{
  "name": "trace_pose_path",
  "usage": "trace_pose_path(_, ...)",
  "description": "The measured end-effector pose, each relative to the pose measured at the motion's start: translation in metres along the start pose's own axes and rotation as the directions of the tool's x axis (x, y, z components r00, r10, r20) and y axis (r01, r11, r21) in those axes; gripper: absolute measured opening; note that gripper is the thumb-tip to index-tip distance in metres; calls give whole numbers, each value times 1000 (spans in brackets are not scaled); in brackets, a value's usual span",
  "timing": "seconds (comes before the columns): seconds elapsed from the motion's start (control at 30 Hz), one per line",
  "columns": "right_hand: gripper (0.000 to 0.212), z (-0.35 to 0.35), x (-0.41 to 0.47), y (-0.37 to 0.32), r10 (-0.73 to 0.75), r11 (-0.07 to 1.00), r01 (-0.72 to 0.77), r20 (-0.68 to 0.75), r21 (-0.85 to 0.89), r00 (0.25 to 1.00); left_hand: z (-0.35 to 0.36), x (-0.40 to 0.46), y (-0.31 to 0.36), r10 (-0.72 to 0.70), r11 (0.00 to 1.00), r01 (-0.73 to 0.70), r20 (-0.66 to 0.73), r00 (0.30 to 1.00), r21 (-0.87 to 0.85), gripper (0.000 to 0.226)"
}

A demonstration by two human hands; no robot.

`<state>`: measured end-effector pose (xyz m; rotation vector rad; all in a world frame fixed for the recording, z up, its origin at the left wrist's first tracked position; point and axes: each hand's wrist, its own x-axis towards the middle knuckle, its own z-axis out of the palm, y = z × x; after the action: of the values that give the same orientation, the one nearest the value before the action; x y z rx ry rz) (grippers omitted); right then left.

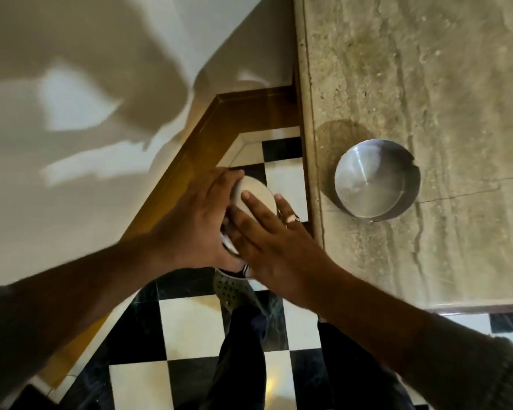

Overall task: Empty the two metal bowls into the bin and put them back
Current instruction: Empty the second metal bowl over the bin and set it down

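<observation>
Head view: biggest in our frame is the pale wall (71, 69) on the left, then the stone counter (427, 84) on the right, then the black-and-white checkered floor (190, 329) between them. On the counter, near its edge, one metal bowl (375, 179) stands upright and looks empty. Our two hands meet over the floor just beside the counter: the left hand (190, 220) wraps the side of the other bowl (256, 192), which is turned bottom-up, and the right hand (276, 247) lies flat against its base with fingers spread, a ring (292, 218) on one finger. Below the hands a perforated rim shows, perhaps the bin, but we cannot tell for sure. We judge one bowl to be already emptied and back in place, the second in the middle of being tipped out; it is left to return it to the counter. We find no brand, label or writing anywhere
</observation>
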<state>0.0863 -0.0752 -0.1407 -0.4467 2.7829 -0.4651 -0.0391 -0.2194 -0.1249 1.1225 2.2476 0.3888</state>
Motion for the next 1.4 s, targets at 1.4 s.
trace_pose_path(1.4,21,-57,-183,231,964,-179,-399,241,899,110,14,216,212,-42,955,-15,-186,982,-297,51)
